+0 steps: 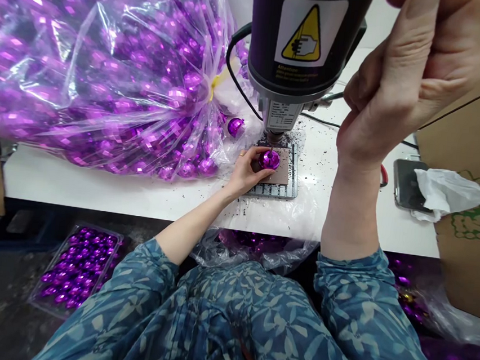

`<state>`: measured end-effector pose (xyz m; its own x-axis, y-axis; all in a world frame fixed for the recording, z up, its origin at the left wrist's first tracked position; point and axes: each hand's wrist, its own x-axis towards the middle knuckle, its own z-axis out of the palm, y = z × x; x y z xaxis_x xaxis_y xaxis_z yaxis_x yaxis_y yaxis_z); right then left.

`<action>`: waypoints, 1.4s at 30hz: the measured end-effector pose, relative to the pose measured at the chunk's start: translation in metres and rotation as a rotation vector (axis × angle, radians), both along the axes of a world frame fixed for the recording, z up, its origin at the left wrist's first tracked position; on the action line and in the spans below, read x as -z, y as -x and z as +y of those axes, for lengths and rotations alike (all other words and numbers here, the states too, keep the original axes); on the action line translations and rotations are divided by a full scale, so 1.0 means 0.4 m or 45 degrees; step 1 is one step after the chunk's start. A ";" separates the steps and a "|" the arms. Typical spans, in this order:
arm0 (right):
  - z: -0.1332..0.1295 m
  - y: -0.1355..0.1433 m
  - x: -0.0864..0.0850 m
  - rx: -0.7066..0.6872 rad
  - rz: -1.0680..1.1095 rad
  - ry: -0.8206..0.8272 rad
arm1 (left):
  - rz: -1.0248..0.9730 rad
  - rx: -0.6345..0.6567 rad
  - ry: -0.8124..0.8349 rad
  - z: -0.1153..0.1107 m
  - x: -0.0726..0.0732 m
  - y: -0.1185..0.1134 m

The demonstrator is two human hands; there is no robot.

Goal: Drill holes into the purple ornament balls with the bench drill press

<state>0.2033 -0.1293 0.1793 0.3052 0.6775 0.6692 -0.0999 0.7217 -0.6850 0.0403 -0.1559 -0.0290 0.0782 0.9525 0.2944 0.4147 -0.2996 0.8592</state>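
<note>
My left hand (249, 169) pinches a shiny purple faceted ball (269, 159) between thumb and fingers. The ball rests on a brown board (282, 170) lying on the slotted metal base (292, 190) of a drill press (293, 49). Right above the ball is the drill press's chuck (274, 137), its bit reaching down to the ball's top; whether it has entered the ball I cannot tell. Raised at the machine's right side, my right hand (411, 77) is closed around the drill press lever, which is mostly hidden by the fingers.
A big clear bag of purple balls (118, 78) fills the table's left, one loose ball (235, 127) beside it. Dark shavings litter the white table (95, 186). At right are a phone (409, 185), tissue (447, 188) and cardboard box (465, 264). A tub of balls (76, 266) stands low left.
</note>
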 end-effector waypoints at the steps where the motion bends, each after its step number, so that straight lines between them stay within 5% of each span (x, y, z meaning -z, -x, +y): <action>1: 0.001 0.002 0.000 0.083 0.005 -0.093 | 0.006 -0.006 0.003 -0.002 -0.003 0.000; 5: -0.011 0.005 0.019 0.245 -0.017 -0.319 | -0.012 -0.004 0.025 -0.007 -0.013 -0.001; 10: -0.045 0.008 0.065 0.426 -0.062 -0.296 | -0.049 0.000 0.031 -0.010 -0.019 -0.003; 36: -0.002 -0.020 0.222 0.328 0.030 -0.599 | -0.146 -0.006 0.034 -0.013 -0.010 -0.007; 39: -0.012 -0.010 0.216 0.292 0.027 -0.658 | -0.183 -0.014 0.018 -0.013 -0.003 -0.009; 42: -0.021 0.010 0.148 0.277 0.087 -0.657 | -0.182 0.002 0.017 -0.011 -0.006 -0.014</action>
<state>0.1993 -0.1377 0.1202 0.4556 0.1838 0.8710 0.0570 0.9704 -0.2346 0.0459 -0.1604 -0.0264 0.0380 0.9564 0.2897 0.2875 -0.2881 0.9134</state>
